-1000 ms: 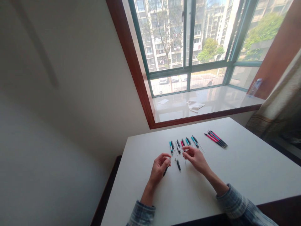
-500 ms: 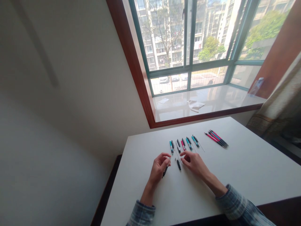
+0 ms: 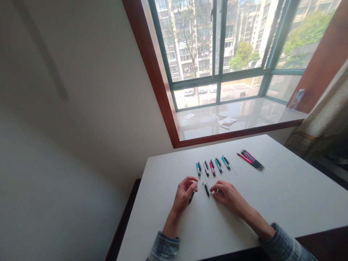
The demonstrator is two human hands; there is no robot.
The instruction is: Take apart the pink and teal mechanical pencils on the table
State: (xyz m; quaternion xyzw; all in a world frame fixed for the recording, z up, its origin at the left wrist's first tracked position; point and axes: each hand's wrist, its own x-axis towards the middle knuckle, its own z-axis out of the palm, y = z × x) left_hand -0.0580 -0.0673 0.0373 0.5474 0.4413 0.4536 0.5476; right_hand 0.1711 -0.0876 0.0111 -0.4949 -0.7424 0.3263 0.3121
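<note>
My left hand (image 3: 184, 193) is closed, pinching a pen part (image 3: 191, 198) with a black lower end and a pale tip at the fingers. To its right lies a short black pen barrel (image 3: 207, 190) on the white table. A tiny clear piece (image 3: 203, 183) rests by the barrel's upper end, and a thin refill (image 3: 207, 182) lies close by. My right hand (image 3: 224, 194) hovers just right of the barrel with its thumb and fingertips apart; nothing shows between them.
Beyond my hands several taken-apart pens (image 3: 212, 168) stand in a row, turquoise, white and red, with thin refills among them. Farther right lies a bunch of red and turquoise pens (image 3: 250, 160). The table (image 3: 163, 166) meets the window sill, which holds a cloth (image 3: 226, 121) and a bottle (image 3: 296, 100).
My right hand has moved back toward me and slightly right, from the refill to beside the black barrel. My left hand keeps its hold in place.
</note>
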